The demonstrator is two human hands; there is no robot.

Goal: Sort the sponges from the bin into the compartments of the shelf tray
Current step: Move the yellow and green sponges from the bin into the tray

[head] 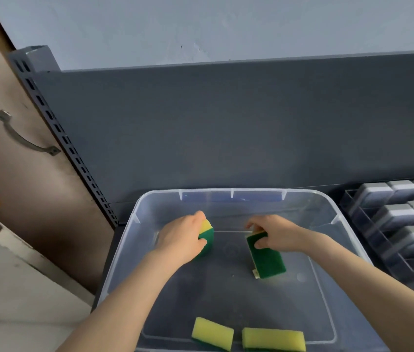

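While in bin [130, 237], hands [181, 237] round sponges [266, 260]

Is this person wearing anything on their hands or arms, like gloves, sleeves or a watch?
No. The left hand and the right hand are bare, with no gloves. The left forearm and the right forearm are uncovered down to the picture's lower edge, so no sleeve shows. No watch, bracelet or ring can be seen, and there are no markings.
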